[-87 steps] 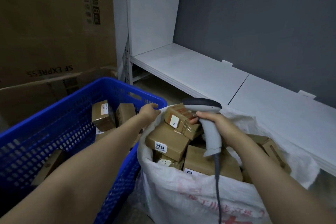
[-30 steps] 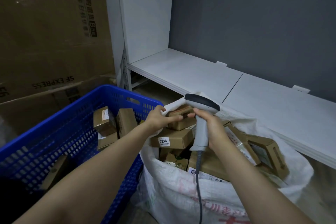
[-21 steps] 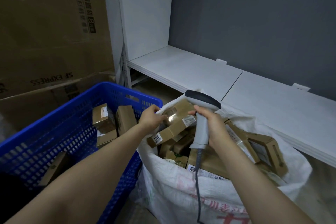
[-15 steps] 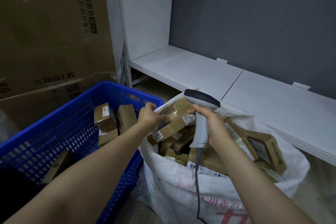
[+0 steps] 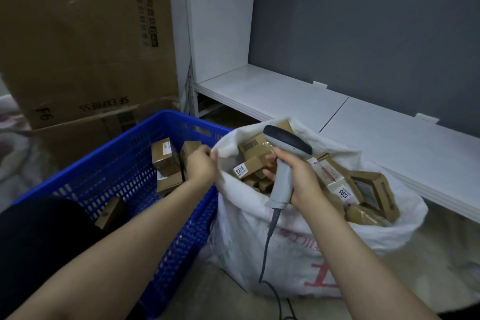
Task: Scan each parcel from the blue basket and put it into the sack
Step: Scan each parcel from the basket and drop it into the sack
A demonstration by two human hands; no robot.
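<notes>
A white sack with red print stands on the floor, packed with several brown parcels; one bears a 2214 label. To its left is the blue basket, which holds several parcels. My left hand is at the sack's left rim, between sack and basket, its fingers curled on the white fabric. My right hand grips the grey barcode scanner over the sack's mouth, the scanner's dark head pointing away from me.
Large cardboard boxes stand behind the basket. A low white shelf with a grey back panel runs behind and to the right of the sack. The scanner's cable hangs down the sack's front to the floor.
My left hand has let go of the parcel it pressed into the sack and moved left to the sack's rim. The right hand still holds the scanner, slightly lower.
</notes>
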